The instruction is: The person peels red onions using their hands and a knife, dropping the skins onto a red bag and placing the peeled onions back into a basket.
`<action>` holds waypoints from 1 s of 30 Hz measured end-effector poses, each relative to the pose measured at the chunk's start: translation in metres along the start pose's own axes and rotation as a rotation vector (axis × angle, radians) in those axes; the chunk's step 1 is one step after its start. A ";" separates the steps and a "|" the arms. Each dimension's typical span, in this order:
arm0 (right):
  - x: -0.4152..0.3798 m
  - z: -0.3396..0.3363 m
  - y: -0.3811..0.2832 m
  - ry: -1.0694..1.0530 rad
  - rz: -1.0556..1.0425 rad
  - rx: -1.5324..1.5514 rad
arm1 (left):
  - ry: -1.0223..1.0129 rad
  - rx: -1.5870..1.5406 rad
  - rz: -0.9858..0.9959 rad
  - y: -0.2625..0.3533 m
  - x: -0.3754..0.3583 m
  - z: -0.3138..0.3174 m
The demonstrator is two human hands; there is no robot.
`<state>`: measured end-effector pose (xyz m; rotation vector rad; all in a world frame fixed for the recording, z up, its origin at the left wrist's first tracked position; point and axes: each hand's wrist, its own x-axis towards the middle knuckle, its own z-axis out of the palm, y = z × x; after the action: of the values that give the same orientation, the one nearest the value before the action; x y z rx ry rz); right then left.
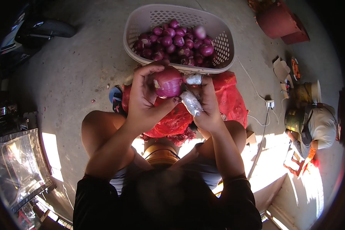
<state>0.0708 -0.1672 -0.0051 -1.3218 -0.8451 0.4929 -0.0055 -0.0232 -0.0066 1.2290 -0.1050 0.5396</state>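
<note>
Onion (168,83), red, being held up in front of the chest by left hand (143,100), fingers closed round it; right hand (207,105) is gripping a wrapped blade (191,102) against it. Basket (178,36) beyond is sitting well filled with peeled onions; red mesh sack (230,96) below is holding more. Bare concrete floor (76,65), sun patches, clutter at the edges

A basket (142,23) of onions (176,42) sits on the floor (84,65). Just in front of the basket, both hands hold one onion (168,82) above a mesh sack (230,99). A person sits well right of the basket.
</note>
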 end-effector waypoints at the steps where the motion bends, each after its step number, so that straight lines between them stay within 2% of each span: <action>1: 0.000 0.000 -0.001 0.008 0.005 -0.015 | 0.006 -0.011 -0.015 0.001 -0.001 0.000; 7: 0.000 0.001 -0.003 0.042 0.023 0.106 | 0.007 -0.127 -0.074 0.005 -0.002 0.002; 12: 0.003 -0.006 -0.001 0.138 0.122 0.258 | 0.034 -0.300 -0.141 0.006 -0.002 0.001; 14: 0.003 -0.009 -0.001 0.159 0.114 0.255 | 0.046 -0.410 -0.202 0.009 -0.001 -0.001; 21: 0.005 -0.003 -0.008 0.273 0.026 0.094 | 0.088 -0.439 -0.318 0.021 0.000 0.003; 26: -0.006 -0.011 -0.012 0.151 0.055 0.162 | 0.204 -0.421 -0.318 0.020 -0.001 0.005; 30: -0.008 -0.010 -0.016 0.136 0.037 0.182 | 0.161 -0.728 -0.369 0.019 -0.003 -0.003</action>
<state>0.0711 -0.1831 0.0078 -1.1910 -0.6482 0.4914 -0.0169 -0.0172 0.0083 0.4720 0.0612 0.2336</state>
